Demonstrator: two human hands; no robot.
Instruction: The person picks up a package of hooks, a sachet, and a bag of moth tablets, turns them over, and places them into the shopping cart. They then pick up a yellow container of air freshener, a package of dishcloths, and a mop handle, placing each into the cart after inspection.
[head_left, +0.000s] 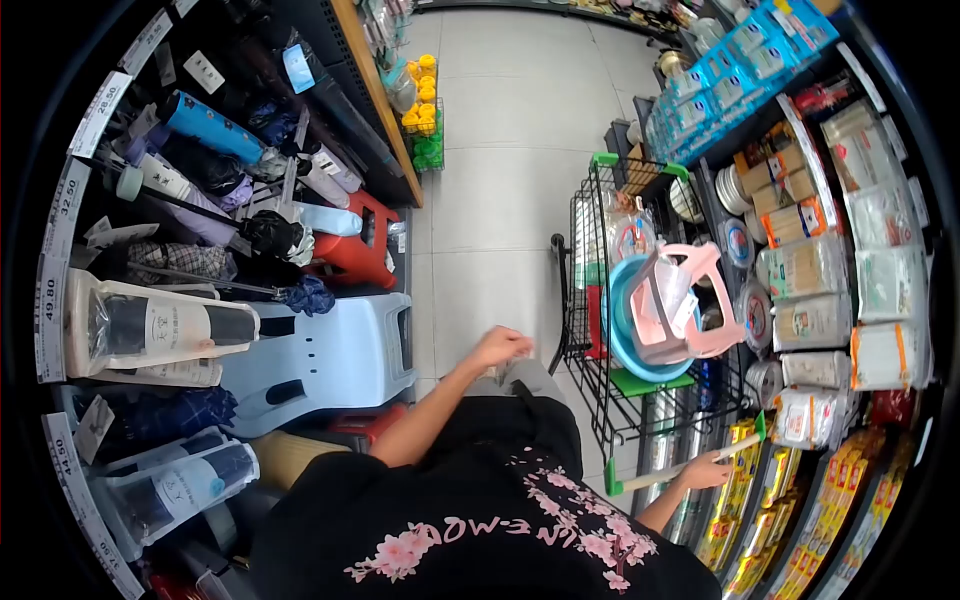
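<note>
One left hand (500, 347), bare, reaching out in front of the body above the grey tiled floor (490, 200), fingers loosely bent and slightly blurred; cannot tell whether empty or holding something small. Grips the pale cart handle (650, 479) with the right hand (705, 470), fingers closed round the bar between its green ends. Just beyond the handle, at the right of the aisle, a black wire shopping cart (598, 400) with green corners. Inside the cart, a round blue basin (622, 340); over it a pink plastic stool (652, 318), tipped on its side, with a white paper (678, 305) against it; cannot tell how deep in the basin. Towards the cart's far end, a clear-wrapped item (632, 232). To the right, beside the cart, shelves of wrapped packs (808, 320), with yellow boxes (840, 480) nearer the body and blue packs (745, 75) farther off. To the left, folded umbrellas (215, 125) behind price labels (62, 205), plus a light-blue stool (350, 345) near the left hand and a red stool (372, 240) just past it. Wears a black shirt (430, 490) printed with pink blossoms
</note>
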